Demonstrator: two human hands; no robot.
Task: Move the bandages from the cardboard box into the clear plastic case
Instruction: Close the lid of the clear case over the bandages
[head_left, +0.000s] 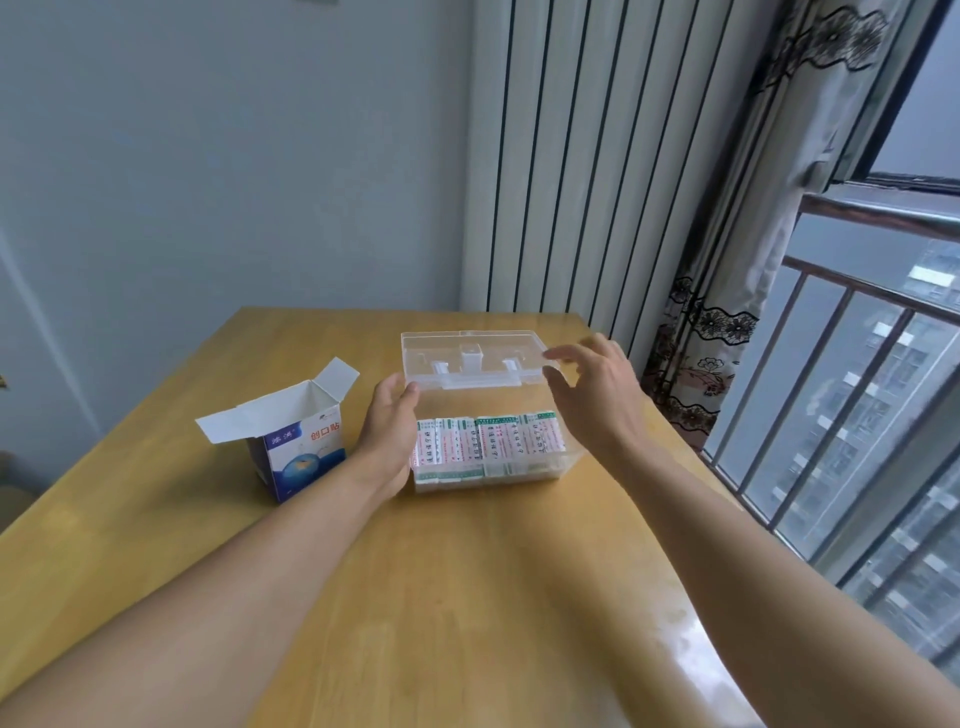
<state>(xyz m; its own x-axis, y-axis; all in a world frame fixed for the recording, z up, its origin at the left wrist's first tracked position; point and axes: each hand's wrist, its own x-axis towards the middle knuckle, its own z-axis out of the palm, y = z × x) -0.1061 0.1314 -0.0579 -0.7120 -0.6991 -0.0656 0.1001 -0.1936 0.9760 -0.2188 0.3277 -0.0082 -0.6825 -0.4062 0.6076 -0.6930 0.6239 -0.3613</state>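
The clear plastic case (563, 470) stands mid-table with its lid (470, 358) raised upright behind it. Several stacks of white bandages (488, 449) with green and red print fill the case. My left hand (387, 428) lies flat against the case's left wall, thumb near the lid's lower left corner. My right hand (597, 387) hovers over the case's right side, fingers spread and relaxed, fingertips close to the lid's right edge. The blue and white cardboard box (298, 447) stands to the left of the case with its top flaps open; its inside looks white and I see no bandages in it.
The wooden table (467, 597) reaches to the wall at the back. A white ribbed radiator (582, 156) and a patterned curtain (737, 291) stand behind and to the right. A window with a metal railing (852, 415) runs along the right side.
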